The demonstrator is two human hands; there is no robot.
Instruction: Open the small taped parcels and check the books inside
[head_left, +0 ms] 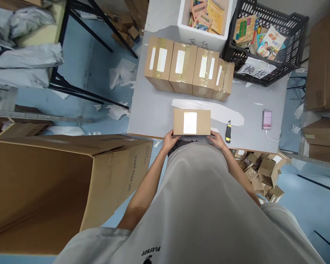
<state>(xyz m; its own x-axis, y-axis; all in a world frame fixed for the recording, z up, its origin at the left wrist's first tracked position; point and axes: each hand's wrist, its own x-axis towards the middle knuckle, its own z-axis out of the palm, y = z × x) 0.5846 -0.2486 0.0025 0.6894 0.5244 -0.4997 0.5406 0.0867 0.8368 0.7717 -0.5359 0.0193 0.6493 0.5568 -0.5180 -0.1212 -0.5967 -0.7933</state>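
A small brown cardboard box (205,123) with a white label on its top face lies at the front edge of the grey table (154,115). My left hand (170,140) is closed on the box's near left corner. At the near right corner, the fingers of my right hand (216,139) grip the same box. A black and yellow utility knife (228,132) rests on the table to the right of my right hand. Behind the held box, several taped cardboard boxes (182,68) with white labels stand side by side in a row.
A white bin (203,38) and a black crate (294,40), both with booklets, sit at the back. A phone (267,119) with a cable lies right. A big open carton (112,183) stands left; small boxes (268,170) are heaped below the table's right side.
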